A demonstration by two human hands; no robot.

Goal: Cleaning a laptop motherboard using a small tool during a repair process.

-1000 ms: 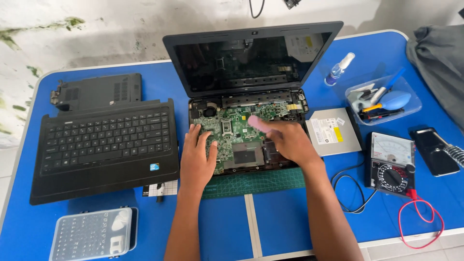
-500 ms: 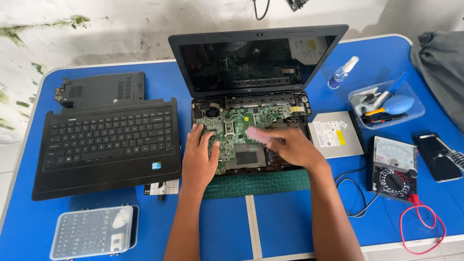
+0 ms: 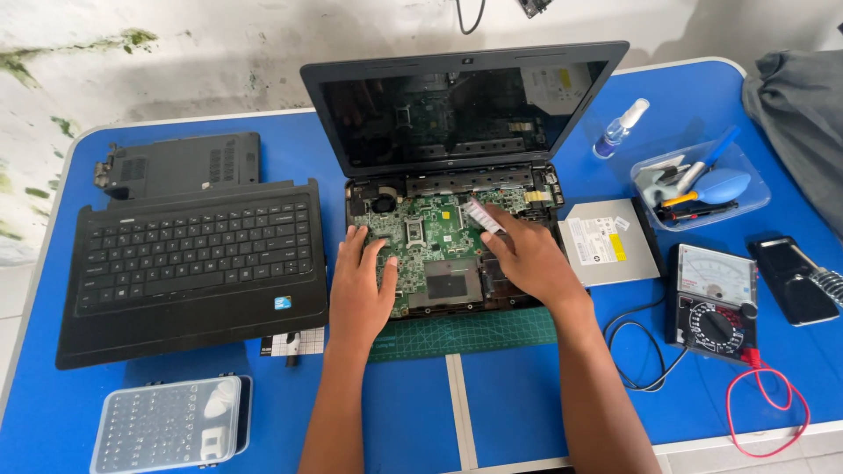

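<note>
An opened black laptop (image 3: 457,105) stands at the table's middle, its green motherboard (image 3: 430,228) bare. My left hand (image 3: 358,290) lies flat on the board's left part, fingers spread, holding nothing. My right hand (image 3: 527,259) rests on the right part and pinches a small pale strip, like a memory module (image 3: 484,216), tilted over the board. A green cutting mat (image 3: 465,332) lies under the laptop's front edge.
The detached keyboard cover (image 3: 189,263) and a black base panel (image 3: 180,162) lie left. A clear bit case (image 3: 171,423) sits front left. On the right: optical drive (image 3: 606,239), multimeter (image 3: 713,301) with red lead, tool tray (image 3: 698,180), spray bottle (image 3: 619,128), phone (image 3: 790,279), grey cloth (image 3: 803,114).
My right hand has shifted a little right and back over the board, still carrying the pale strip. My left hand stays flat on the board.
</note>
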